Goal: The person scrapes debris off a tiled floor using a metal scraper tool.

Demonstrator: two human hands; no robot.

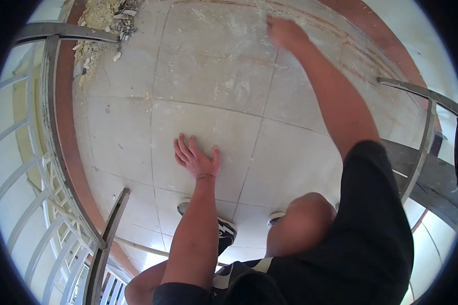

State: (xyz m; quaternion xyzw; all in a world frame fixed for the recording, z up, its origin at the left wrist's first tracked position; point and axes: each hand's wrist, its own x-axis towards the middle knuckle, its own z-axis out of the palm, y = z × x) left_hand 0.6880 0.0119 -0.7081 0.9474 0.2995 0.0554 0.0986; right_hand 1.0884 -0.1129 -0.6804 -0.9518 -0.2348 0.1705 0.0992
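Note:
My left hand (196, 160) lies flat on the tiled floor (208, 124), its fingers spread and nothing in it. Further forward, my right hand (286, 33) is stretched out low over the dusty far part of the floor. Its fingers look curled together and are somewhat blurred. Whatever they may hold is hidden or too small to name. Pale smears and dust mark the tiles around that hand.
Broken plaster rubble (104, 30) is heaped at the far left. A reddish-brown border (66, 117) runs along the wall. Frame bars (109, 236) stand at left and more (422, 142) at right. White railings (46, 198) line the left side. My shoe (227, 232) is below.

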